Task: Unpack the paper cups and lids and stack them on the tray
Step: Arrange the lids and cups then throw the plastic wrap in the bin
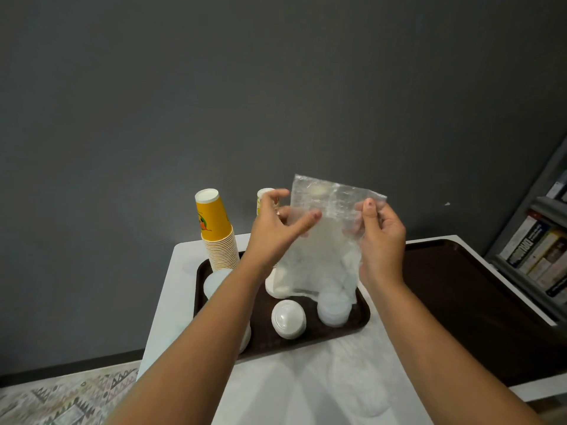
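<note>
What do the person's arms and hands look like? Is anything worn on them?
Both forearms are bare up to the frame's edge: no sleeves, watch or bracelets show. The left hand and right hand wear no gloves, and no rings are visible. The nails are short; the right thumbnail seems to carry dark polish, though blur makes this uncertain.

Both forearms reach forward and up, hands raised about level with each other. Left hand (276, 223) has thumb and index spread, fingers loosely curled. Right hand (382, 231) is pinching with thumb on the near side, fingers tucked behind.
</note>
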